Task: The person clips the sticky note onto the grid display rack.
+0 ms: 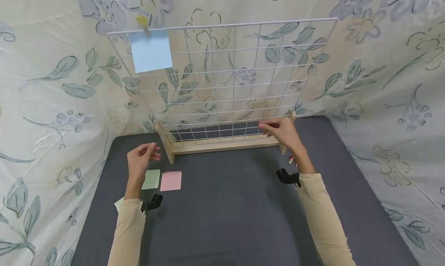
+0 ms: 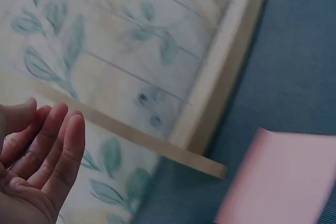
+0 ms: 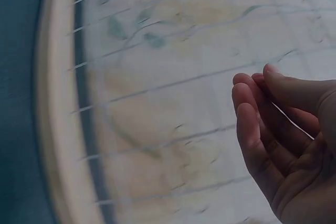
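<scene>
My left hand [image 1: 141, 158] hovers near the left foot of the wire grid stand, its fingers loosely bent around nothing. Below it on the table lie a green paper square [image 1: 151, 180] and a pink paper square [image 1: 171, 181]. My right hand [image 1: 282, 131] is in front of the grid's lower right corner; its thumb is close to the fingertips, with nothing between them in the right wrist view. A light blue paper sheet [image 1: 153, 53] hangs slightly tilted at the top left of the white wire grid [image 1: 222, 25], under a clip with a yellow heart [image 1: 141, 21].
The grid stands on a wooden base [image 1: 226, 145] at the back of the dark table [image 1: 222, 219]. Small clips with red [image 1: 291, 158] lie partly hidden behind my right wrist. A pale paper corner [image 1: 118, 204] shows beside my left sleeve. Floral cloth surrounds the table.
</scene>
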Available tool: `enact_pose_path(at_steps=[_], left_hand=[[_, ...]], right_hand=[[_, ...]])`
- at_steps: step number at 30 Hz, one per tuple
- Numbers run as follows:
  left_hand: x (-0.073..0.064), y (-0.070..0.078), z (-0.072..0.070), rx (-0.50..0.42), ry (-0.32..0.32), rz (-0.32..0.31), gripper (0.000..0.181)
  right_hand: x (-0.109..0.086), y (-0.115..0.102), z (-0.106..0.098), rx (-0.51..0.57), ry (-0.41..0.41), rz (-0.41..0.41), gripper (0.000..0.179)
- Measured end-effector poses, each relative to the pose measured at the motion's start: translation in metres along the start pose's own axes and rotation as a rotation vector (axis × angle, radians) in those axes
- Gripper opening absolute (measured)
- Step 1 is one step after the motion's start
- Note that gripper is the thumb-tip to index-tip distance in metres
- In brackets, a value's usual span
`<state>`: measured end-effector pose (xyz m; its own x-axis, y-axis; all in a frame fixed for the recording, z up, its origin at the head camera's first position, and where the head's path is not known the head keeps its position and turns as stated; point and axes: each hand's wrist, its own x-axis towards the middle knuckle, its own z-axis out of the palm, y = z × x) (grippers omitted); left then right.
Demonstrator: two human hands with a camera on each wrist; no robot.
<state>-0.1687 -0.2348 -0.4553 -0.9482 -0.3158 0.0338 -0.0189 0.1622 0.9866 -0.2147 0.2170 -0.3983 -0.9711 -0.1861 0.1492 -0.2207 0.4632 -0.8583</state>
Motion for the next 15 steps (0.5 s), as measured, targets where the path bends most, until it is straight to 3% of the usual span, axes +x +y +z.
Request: enact_pose_path(at_steps=[7, 15], left_hand=[[-0.015, -0.032, -0.003, 0.076, 0.026, -0.125, 0.035], [-0.022, -0.057, -0.002, 0.087, 0.051, -0.182, 0.033]], right_hand=[[-0.021, 0.042, 0.006, -0.031, 0.009, 0.046, 0.028], [-0.034, 0.068, 0.005, -0.009, 0.023, 0.085, 0.030]])
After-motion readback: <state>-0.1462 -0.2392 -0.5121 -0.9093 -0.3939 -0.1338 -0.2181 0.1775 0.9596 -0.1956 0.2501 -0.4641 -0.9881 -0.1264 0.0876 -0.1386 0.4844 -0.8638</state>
